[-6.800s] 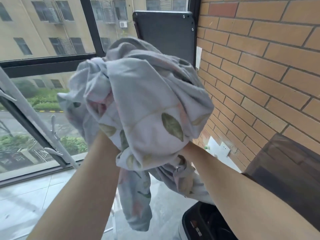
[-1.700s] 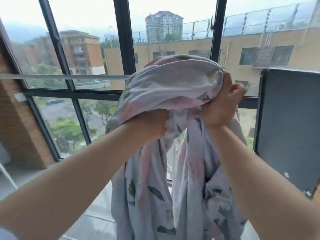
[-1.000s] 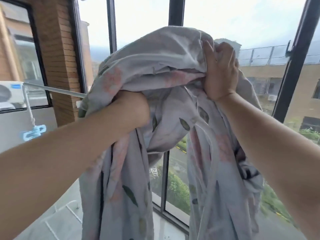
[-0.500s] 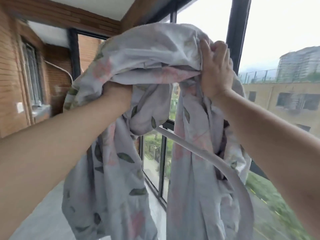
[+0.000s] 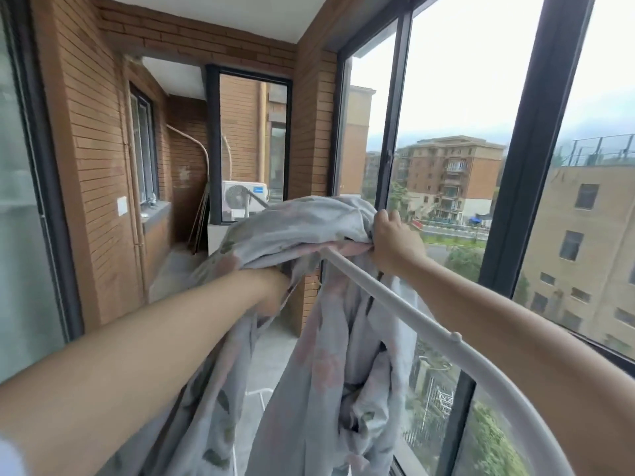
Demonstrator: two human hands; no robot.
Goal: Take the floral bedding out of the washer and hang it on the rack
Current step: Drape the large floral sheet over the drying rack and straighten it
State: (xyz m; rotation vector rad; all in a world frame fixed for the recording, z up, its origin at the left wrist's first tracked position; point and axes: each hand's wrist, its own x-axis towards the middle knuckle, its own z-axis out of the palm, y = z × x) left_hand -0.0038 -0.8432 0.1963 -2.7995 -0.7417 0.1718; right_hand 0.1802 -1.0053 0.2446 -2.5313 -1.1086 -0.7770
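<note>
The floral bedding point(image 5: 302, 231), pale grey with pink flowers and green leaves, is bunched over the far part of a white rack bar point(image 5: 405, 310). The bar runs from the lower right up toward the centre. Long folds of the cloth hang down on both sides of it. My right hand point(image 5: 393, 240) grips the bedding's top edge just beside the bar. My left hand point(image 5: 275, 286) is pushed under the bunched cloth left of the bar, with its fingers hidden in the fabric. The washer is out of view.
A narrow brick-walled balcony stretches ahead, with tall dark-framed windows point(image 5: 536, 159) on the right. An air-conditioner unit point(image 5: 240, 199) sits on a ledge at the far end. A glass door point(image 5: 20, 201) is on the left. Part of a white rack frame point(image 5: 257, 395) shows near the floor.
The bedding has come down from head height onto the white bar. The view has turned left along the balcony, and both hands have lowered with the cloth.
</note>
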